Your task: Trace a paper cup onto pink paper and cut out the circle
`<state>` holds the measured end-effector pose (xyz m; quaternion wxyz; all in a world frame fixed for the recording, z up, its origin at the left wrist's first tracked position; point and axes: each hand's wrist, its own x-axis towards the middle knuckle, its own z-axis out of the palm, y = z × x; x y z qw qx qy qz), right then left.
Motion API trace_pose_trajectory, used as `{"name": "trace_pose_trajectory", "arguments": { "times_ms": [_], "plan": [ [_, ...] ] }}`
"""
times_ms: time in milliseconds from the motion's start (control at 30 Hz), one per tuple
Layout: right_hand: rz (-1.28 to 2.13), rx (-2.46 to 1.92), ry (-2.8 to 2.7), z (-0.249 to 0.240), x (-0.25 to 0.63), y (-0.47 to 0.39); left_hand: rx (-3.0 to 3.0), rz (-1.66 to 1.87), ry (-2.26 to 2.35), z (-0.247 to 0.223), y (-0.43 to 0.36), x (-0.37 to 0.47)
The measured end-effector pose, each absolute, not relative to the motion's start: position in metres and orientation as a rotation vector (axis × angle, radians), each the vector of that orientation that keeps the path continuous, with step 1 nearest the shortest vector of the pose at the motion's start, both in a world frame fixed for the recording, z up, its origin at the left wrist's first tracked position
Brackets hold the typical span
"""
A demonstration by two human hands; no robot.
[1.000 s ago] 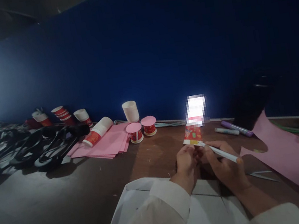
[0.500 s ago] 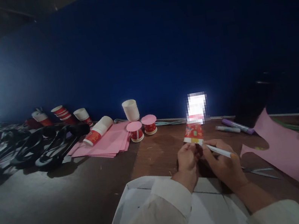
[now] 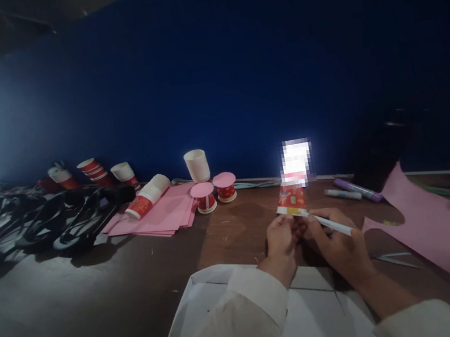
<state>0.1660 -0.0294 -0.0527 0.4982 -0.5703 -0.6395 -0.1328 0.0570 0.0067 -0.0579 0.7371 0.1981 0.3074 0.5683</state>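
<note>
- Red cup (image 3: 291, 199): directly ahead, at about 12 o'clock from the left hand (image 3: 279, 243) and 11 o'clock from the right hand (image 3: 345, 252). White rim toward the person; far end merges into a bright, blurred patch (image 3: 296, 158).
- Cup's long axis: roughly 12 to 6 o'clock, leaning slightly toward 1.
- Nearer hand: left, its fingertips at the rim. Fingers drawn together, pinching the near end; underside of grip hidden.
- Right hand: thumb and fingers closed around a white pen (image 3: 334, 224), orange end outward.
- Pen's long axis: about 10 to 4 o'clock, front end at the right side of the rim. Contact between tip and cup: cannot tell.
- Two pink-topped spools (image 3: 206, 202) (image 3: 226, 191): upright on the tabletop (image 3: 234, 224), about 10 o'clock from the left hand.
- Purple marker (image 3: 358, 190) and grey marker (image 3: 342, 194): about 1 o'clock from the right hand.
- Cut pink sheet (image 3: 443, 235): 3 o'clock from the right hand. Scissors (image 3: 398, 260), partly seen: just beside that hand, near 4 o'clock.
</note>
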Motion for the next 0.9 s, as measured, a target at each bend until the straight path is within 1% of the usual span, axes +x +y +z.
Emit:
{"name": "trace_pose_trajectory", "arguments": {
  "times_ms": [533,900],
  "plan": [
    [-0.393,-1.385,-1.517,-0.0486,0.1678,-0.0279,0.448,1.186,0.663,-0.0536,0.004,0.0543],
    [-0.369,-1.338,-1.557,-0.0508,0.166,-0.0297,0.394,1.212,0.678,-0.0534,0.0066,0.0554]
  ]
}}
